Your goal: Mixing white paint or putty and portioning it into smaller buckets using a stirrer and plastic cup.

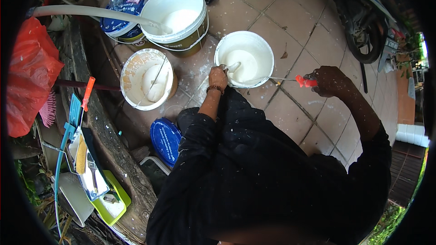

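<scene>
A white bucket (267, 50) stands on the tiles in front of me, with white paint (245, 63) inside. My left hand (218, 77) is closed at its near left rim. Beside those fingers a white, paint-coated piece (233, 66) reaches into the bucket; its kind and exactly what the fingers hold are unclear. My right hand (323, 81) is wrapped round the orange handle (305, 81) of a tool, right of the bucket. From this handle a thin metal rod (282, 79) runs to the bucket's right rim; the tool's far end cannot be made out.
Left of me stand a paint-smeared bucket (128, 77) with a stick across it, a larger bucket (203, 11) with a pale pole in it, and a blue-lidded bucket (119, 26). A blue lid (164, 141), green tray (123, 195) and wooden log (106, 131) lie nearby. A motorcycle (363, 22) is at far right.
</scene>
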